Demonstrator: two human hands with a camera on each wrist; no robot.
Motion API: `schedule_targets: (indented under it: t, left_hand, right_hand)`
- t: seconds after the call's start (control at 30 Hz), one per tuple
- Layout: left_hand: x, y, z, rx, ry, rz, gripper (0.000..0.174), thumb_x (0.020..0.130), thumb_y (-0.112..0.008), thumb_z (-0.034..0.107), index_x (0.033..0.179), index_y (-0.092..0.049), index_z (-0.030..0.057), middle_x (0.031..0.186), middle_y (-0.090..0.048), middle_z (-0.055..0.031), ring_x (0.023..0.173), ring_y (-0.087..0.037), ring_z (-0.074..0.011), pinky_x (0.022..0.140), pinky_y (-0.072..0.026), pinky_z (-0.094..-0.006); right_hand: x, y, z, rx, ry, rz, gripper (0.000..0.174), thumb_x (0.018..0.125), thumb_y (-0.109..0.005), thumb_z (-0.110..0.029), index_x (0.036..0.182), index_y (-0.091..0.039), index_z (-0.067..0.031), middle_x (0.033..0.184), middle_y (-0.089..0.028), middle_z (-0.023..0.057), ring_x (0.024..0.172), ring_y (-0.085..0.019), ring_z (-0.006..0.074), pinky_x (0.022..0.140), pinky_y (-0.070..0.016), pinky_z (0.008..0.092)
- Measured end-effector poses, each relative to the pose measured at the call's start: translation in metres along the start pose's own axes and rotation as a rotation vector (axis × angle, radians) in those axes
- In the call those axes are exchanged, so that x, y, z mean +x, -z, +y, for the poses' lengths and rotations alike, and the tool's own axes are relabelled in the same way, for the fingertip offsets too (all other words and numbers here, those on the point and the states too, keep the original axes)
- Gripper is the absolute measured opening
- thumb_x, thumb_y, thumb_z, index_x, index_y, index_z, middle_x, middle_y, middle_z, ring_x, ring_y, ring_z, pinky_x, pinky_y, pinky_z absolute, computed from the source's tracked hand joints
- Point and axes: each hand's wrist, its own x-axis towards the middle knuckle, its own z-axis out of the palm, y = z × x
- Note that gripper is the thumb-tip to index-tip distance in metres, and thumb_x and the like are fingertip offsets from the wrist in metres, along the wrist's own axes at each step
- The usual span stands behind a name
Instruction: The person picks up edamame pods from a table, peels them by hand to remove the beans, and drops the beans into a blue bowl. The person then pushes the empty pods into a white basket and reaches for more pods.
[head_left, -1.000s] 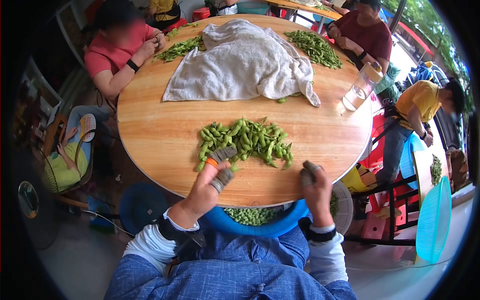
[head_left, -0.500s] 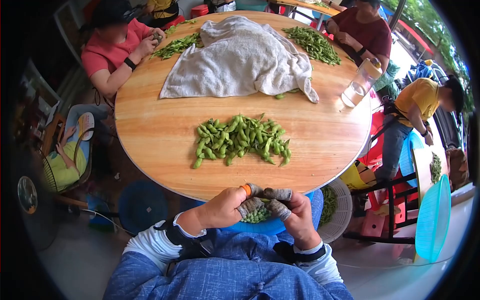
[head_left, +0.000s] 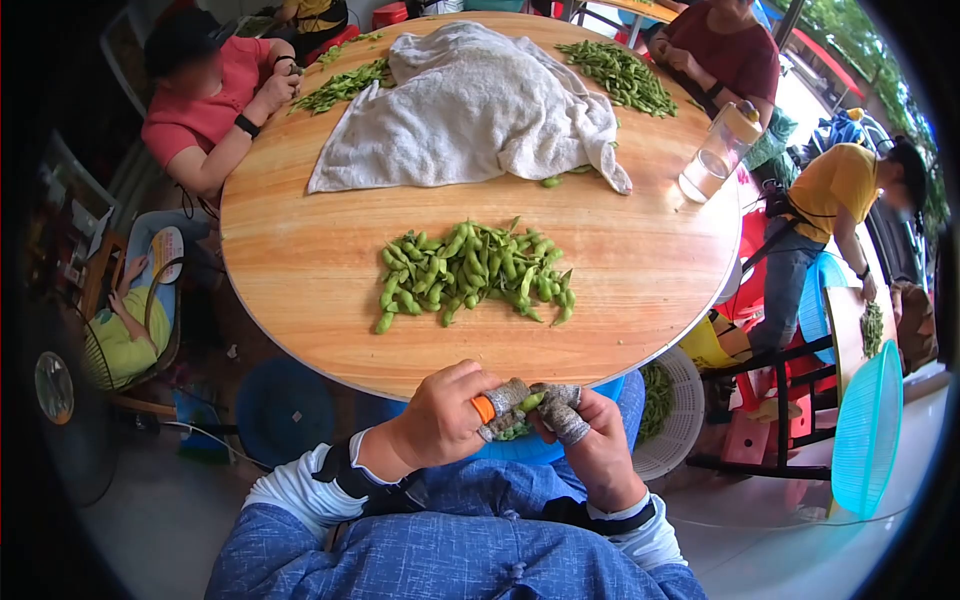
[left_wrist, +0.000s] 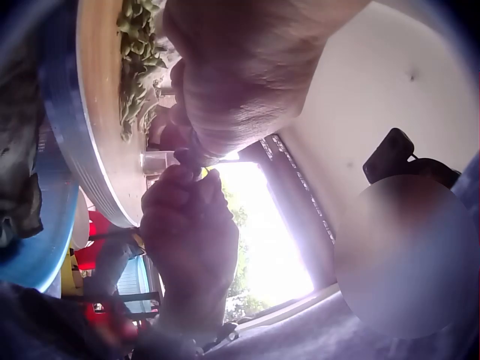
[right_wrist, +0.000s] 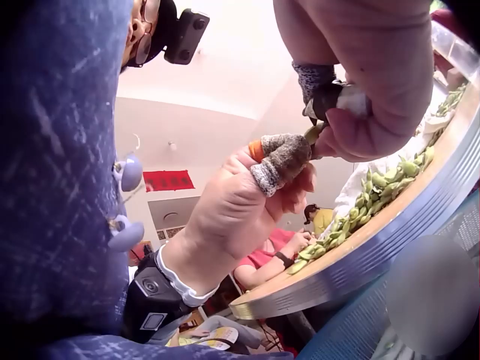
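Note:
Over the table's near edge, my left hand [head_left: 440,415] and right hand [head_left: 600,445] meet, with a green soybean pod [head_left: 530,401] pinched between their fingertips. Grey cloth-like covers wrap the thumb and a finger of each hand, and an orange band circles a left finger. The right wrist view shows the pod [right_wrist: 312,133] between the covered fingertips. Beneath the hands is a blue basin [head_left: 530,450], mostly hidden, with a few green beans showing. A heap of soybean pods [head_left: 470,268] lies on the round wooden table [head_left: 310,300] beyond the hands.
A white towel [head_left: 470,110] covers the table's middle. A water bottle [head_left: 715,160] stands at the right. More pods lie at the far side, by two seated people. A white basket [head_left: 680,420] with pods sits low at right, a dark blue tub [head_left: 285,410] at left.
Both hands have moved from apart over the table, the left at the pod heap, back toward the body and together. A pod now shows between their fingertips.

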Motion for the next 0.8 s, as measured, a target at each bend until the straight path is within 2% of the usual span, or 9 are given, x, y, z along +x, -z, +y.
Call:
schedule_targets:
  t: [0.13,0.23,0.33,0.43,0.57,0.63,0.73,0.8]
  left_hand:
    - [0.002,0.005,0.004,0.076,-0.061,0.005,0.026,0.057,-0.066,0.004,0.082,-0.057,-0.0006,0.074,-0.053,-0.0088,0.06,-0.05,-0.023,0.052,-0.042,-0.0315]
    - [-0.004,0.001,0.002,0.198,-0.118,-0.041,0.026,0.055,-0.056,0.006,0.08,-0.059,-0.0005,0.082,-0.053,-0.0091,0.067,-0.05,-0.0216,0.058,-0.0435,-0.0319]
    - [-0.002,0.002,0.002,0.155,-0.156,0.006,0.029,0.055,-0.063,0.002,0.083,-0.056,-0.0014,0.073,-0.051,-0.0099,0.06,-0.05,-0.0243,0.053,-0.0418,-0.0335]
    - [-0.005,0.0,0.0,0.162,-0.192,-0.007,0.029,0.055,-0.063,0.002,0.083,-0.056,-0.0017,0.074,-0.052,-0.0104,0.06,-0.05,-0.025,0.054,-0.042,-0.0347]
    - [-0.013,-0.008,-0.003,0.017,-0.036,0.019,0.025,0.061,-0.065,0.005,0.084,-0.057,-0.0014,0.074,-0.054,-0.0117,0.061,-0.052,-0.0261,0.056,-0.0425,-0.0335]
    - [-0.019,-0.016,-0.009,-0.119,0.081,0.009,0.025,0.065,-0.066,0.008,0.086,-0.058,-0.0008,0.074,-0.055,-0.0128,0.063,-0.053,-0.0268,0.057,-0.0428,-0.0327]
    - [-0.019,-0.021,0.0,-0.838,0.553,0.081,0.026,0.068,-0.067,0.013,0.089,-0.058,0.0006,0.073,-0.057,-0.0123,0.064,-0.054,-0.0269,0.059,-0.0433,-0.0319]
    - [-0.02,-0.025,-0.002,-0.986,0.666,0.049,0.027,0.068,-0.068,0.015,0.089,-0.058,0.0018,0.076,-0.057,-0.0108,0.067,-0.054,-0.0259,0.061,-0.0425,-0.032]
  right_hand:
    - [-0.001,0.001,0.0,0.006,-0.026,-0.011,0.025,0.081,-0.056,-0.021,0.088,-0.057,0.0027,0.072,-0.056,0.0031,0.061,-0.046,0.0073,0.056,-0.0359,0.0196]
    - [-0.002,0.0,0.0,-0.009,-0.041,0.006,0.023,0.081,-0.056,-0.02,0.087,-0.057,0.0024,0.072,-0.057,0.0032,0.061,-0.047,0.0074,0.056,-0.0362,0.0198]
    - [-0.002,-0.001,0.002,-0.038,-0.04,0.039,0.022,0.081,-0.056,-0.019,0.086,-0.057,0.0022,0.071,-0.056,0.0027,0.061,-0.047,0.0075,0.056,-0.0364,0.0198]
    - [-0.001,-0.002,0.006,-0.067,-0.018,0.052,0.02,0.081,-0.056,-0.017,0.086,-0.056,0.002,0.071,-0.056,0.0023,0.061,-0.047,0.0075,0.056,-0.0364,0.0198]
    - [0.002,-0.003,0.013,-0.068,-0.027,0.052,0.018,0.08,-0.056,-0.015,0.086,-0.056,0.0019,0.072,-0.056,0.0022,0.061,-0.046,0.0077,0.056,-0.0362,0.0203]
    - [0.004,-0.004,0.017,0.005,0.033,0.025,0.018,0.08,-0.056,-0.015,0.088,-0.056,0.0019,0.074,-0.057,0.003,0.063,-0.048,0.0081,0.058,-0.0374,0.0206]
    - [0.006,0.001,0.026,0.018,0.164,-0.023,0.017,0.081,-0.055,-0.011,0.092,-0.056,0.0018,0.081,-0.059,0.0021,0.072,-0.052,0.0082,0.066,-0.0408,0.0208]
    - [0.005,0.003,0.027,-0.019,0.201,-0.019,0.016,0.081,-0.055,-0.008,0.094,-0.056,0.0022,0.085,-0.059,0.0019,0.076,-0.053,0.0085,0.07,-0.0423,0.0212]
